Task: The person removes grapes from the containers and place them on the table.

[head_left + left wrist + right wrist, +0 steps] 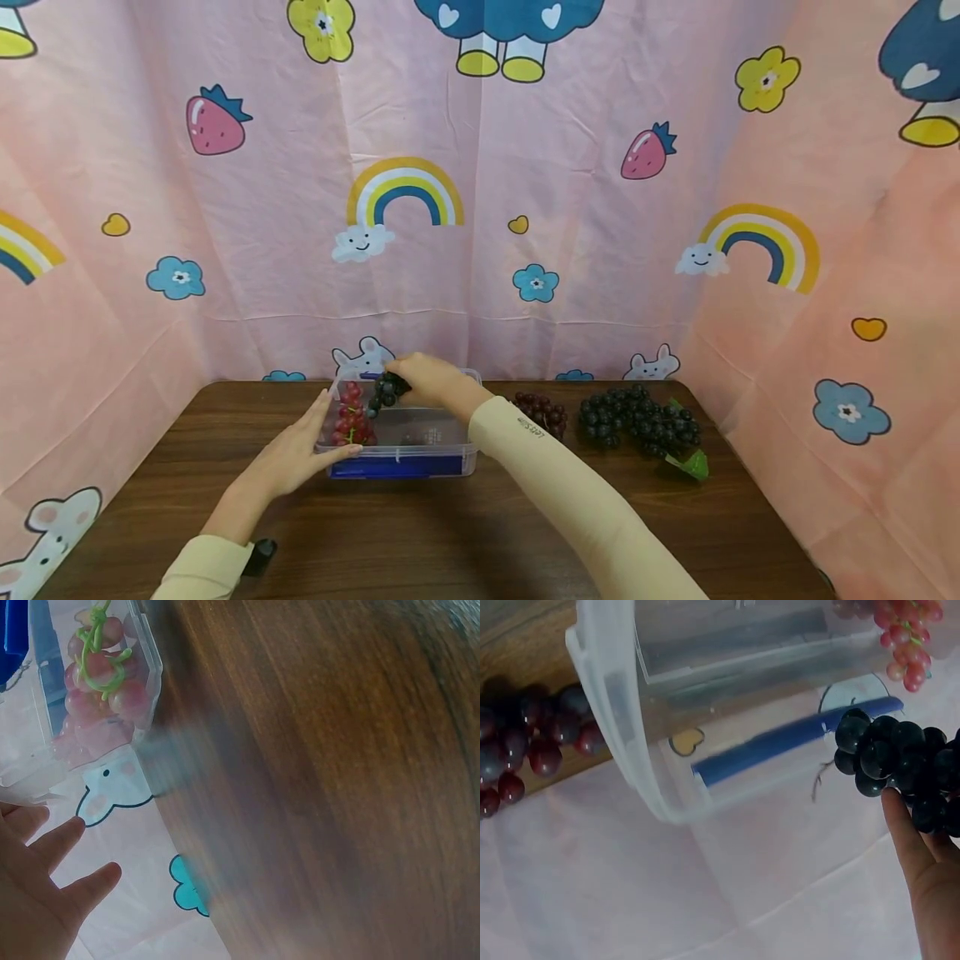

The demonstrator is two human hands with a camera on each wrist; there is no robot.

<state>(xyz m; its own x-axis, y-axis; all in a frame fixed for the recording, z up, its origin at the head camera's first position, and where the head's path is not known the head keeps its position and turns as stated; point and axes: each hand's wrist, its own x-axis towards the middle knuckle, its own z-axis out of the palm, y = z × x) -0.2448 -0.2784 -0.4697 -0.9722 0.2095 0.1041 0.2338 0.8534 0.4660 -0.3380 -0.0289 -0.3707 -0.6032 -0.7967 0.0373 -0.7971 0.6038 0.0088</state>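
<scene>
Head view shows the right hand (427, 379) with its grip closed around a bunch of black grapes (386, 390), held over the far rim of a clear box (401, 454). Right wrist view shows the fingers (907, 832) curled against that dark bunch (900, 761), just above the box wall (622, 712). The left hand (296, 454) rests on the box's near left corner, fingers straight, grip wide and holding nothing. Red grapes (352, 417) lie inside the box at its left end. On the tabletop (420, 533), right of the box, lie a dark red bunch (542, 412) and a larger black bunch (641, 421).
</scene>
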